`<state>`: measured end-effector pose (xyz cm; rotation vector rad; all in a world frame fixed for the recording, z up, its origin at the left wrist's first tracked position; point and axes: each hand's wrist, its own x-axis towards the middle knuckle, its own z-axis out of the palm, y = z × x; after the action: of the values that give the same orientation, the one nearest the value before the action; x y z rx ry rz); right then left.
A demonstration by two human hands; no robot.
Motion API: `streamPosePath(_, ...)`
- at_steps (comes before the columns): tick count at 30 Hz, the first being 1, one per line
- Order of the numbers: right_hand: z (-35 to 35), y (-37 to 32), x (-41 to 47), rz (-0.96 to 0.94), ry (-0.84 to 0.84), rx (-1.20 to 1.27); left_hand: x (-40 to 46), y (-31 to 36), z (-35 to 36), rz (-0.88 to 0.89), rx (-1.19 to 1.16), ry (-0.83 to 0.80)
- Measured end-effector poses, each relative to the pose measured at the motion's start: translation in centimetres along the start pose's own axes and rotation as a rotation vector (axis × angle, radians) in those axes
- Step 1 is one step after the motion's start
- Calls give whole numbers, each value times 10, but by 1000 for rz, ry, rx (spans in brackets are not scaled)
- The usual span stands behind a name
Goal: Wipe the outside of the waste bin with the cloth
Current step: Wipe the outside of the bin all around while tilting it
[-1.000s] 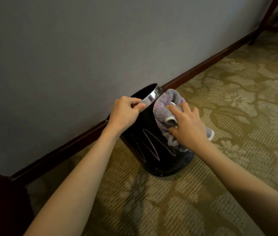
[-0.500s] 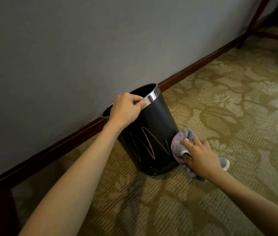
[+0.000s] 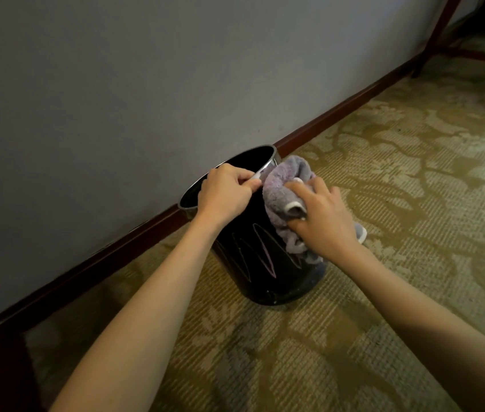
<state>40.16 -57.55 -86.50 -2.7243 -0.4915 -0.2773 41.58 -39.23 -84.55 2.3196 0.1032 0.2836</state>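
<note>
Dim room corner along a plain wall

Grey-blue wall (image 3: 116, 84) across upper left; dark red-brown skirting board (image 3: 339, 114) at its foot; olive and tan patterned carpet (image 3: 413, 173) below; reddish wooden furniture legs (image 3: 437, 34) at top right; soft, low light.

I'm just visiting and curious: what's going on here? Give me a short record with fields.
place: carpet beside a grey wall
bin: black, shiny rim, tilted, on the carpet
left hand: grips the bin's rim
right hand: presses the cloth against the bin's side, near the top
cloth: purple, bunched
activity: wiping the bin's outside
background: wooden furniture legs, top right
</note>
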Motion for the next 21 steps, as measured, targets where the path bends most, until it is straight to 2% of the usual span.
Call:
streamPosePath(13, 38, 33, -54, -7, -317, -397, 17, -33, -27, -153, -87, 119)
streamPosePath(21, 29, 21, -34, -32, -282, -356, 12, -45, -36, -254, -140, 137)
